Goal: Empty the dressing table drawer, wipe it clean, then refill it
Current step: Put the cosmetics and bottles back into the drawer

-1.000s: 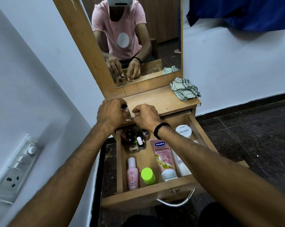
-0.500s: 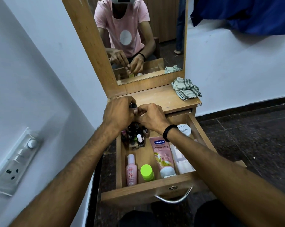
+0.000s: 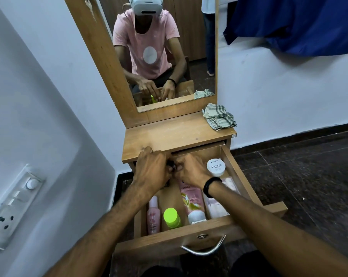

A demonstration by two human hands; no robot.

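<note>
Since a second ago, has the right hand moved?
Yes. The right hand has dropped from the tabletop's front edge down into the drawer, and is now level with the white jar.

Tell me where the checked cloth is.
In the head view, the cloth lies bunched on the tabletop's back right corner, beside the mirror, behind the open drawer.

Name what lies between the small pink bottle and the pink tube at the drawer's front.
The head view shows a lime-green-capped bottle lying between the small pink bottle and the pink tube.
</note>
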